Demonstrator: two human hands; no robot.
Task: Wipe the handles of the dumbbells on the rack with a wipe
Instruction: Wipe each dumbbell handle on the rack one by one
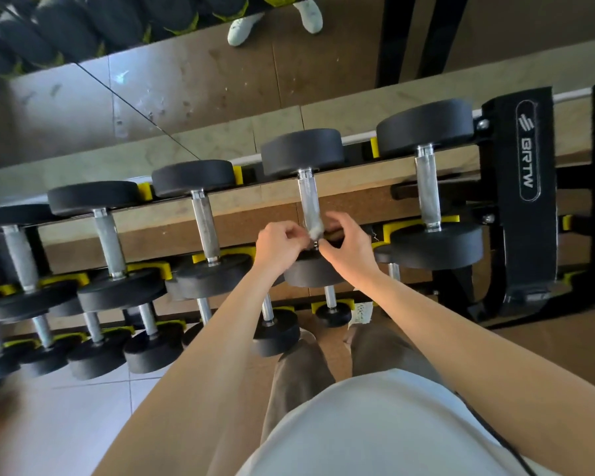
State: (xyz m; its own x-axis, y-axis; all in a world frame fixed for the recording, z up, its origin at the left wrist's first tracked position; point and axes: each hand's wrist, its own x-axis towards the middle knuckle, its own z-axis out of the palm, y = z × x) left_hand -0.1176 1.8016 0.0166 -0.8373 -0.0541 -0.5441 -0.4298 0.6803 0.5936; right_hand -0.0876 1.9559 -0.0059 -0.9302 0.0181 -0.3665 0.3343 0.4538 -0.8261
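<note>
Several black dumbbells with metal handles lie across the top tier of a black rack (519, 207) with yellow cradles. Both my hands meet at the near end of the second dumbbell's handle (308, 197) from the right. A small white wipe (315, 231) is wrapped against that handle. My left hand (279, 245) pinches the wipe from the left side, and my right hand (346, 249) pinches it from the right, fingers curled round the handle's near end. The near weight head (310, 273) of that dumbbell sits partly under my wrists.
More dumbbells fill the top tier to the left (203, 228) and right (428, 187). Smaller dumbbells (152, 348) sit on lower tiers. A wall mirror (186, 70) behind the rack reflects white shoes. A white tile floor (66, 424) lies at the lower left.
</note>
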